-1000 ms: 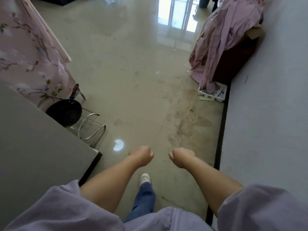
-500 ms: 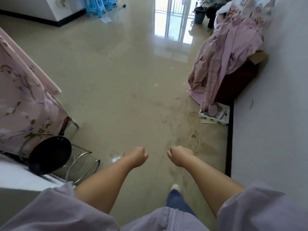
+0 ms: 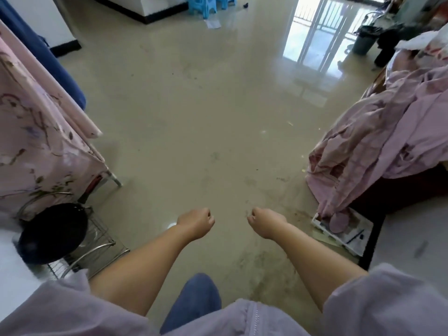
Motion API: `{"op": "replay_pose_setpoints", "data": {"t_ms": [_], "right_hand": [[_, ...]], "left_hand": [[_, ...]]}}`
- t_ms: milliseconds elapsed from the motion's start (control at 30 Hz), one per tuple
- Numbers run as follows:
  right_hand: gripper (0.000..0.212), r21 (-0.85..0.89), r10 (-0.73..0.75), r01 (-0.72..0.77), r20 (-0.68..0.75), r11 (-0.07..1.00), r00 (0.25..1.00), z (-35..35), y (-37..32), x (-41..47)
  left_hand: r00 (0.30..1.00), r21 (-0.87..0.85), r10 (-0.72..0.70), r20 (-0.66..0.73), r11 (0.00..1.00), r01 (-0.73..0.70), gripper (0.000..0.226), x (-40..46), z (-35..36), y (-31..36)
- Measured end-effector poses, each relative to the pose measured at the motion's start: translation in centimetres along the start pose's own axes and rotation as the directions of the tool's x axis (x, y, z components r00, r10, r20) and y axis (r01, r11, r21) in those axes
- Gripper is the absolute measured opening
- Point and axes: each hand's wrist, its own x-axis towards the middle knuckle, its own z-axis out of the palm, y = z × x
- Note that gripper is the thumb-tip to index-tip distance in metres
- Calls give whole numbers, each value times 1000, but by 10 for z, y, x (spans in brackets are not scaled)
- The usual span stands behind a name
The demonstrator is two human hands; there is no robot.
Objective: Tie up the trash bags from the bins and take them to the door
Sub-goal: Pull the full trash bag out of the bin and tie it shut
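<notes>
My left hand and my right hand are stretched out side by side over the beige floor, both curled into fists with nothing in them. Far off at the top right a grey-green bin lined with a dark trash bag stands near the bright balcony door. More dark stuff sits just right of the bin; I cannot tell what it is.
A pink floral cloth drapes furniture on the left, with a black pan on a wire rack below it. Pink bedding hangs on the right above a white tray. Blue stools stand far back.
The view has risen and advanced along the floor, bringing the far bin, stools and balcony door into sight. Both fists hold the same pose in front of me.
</notes>
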Motion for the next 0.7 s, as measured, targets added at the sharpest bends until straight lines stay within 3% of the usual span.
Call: {"op": "replay_pose_setpoints", "data": {"t_ms": [267, 700], "right_hand": [[46, -118, -176, 173, -13, 978, 984, -105, -42, 132], [45, -208, -261, 248, -33, 946, 965, -317, -147, 361]], "left_hand": [[994, -49, -76, -83, 996, 72, 38, 118, -86, -18], [976, -58, -108, -191, 993, 98, 37, 342, -309, -90]]}}
